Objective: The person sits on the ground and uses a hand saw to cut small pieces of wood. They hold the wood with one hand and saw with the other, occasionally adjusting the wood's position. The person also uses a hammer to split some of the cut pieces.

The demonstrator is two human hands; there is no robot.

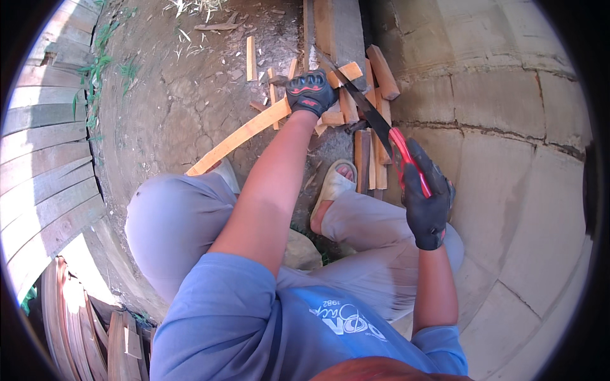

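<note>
Strip: wooden, slanting over the ground, far end crossed by the saw. Left hand: gloved, closed over the strip. Right hand: gloved, wrapped round the saw's red handle. Wood pieces: several, lying near the blade.

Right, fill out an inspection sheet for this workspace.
Surface: bare, cracked dirt ground.
Job's things: long wooden strip, running out on both sides of the left grip; handsaw with a dark blade crossing the strip's far end.
Clutter: short wood pieces lying loosely around the saw; pale chips scattered beyond.
Grips: left grip, gloved, closed over the strip; right grip, gloved, closed around the saw's red handle.
Cables: nothing seen.
Surroundings: wooden planks at left, cracked blockwork at right; open-toed sandal close to the wood pieces.
</note>
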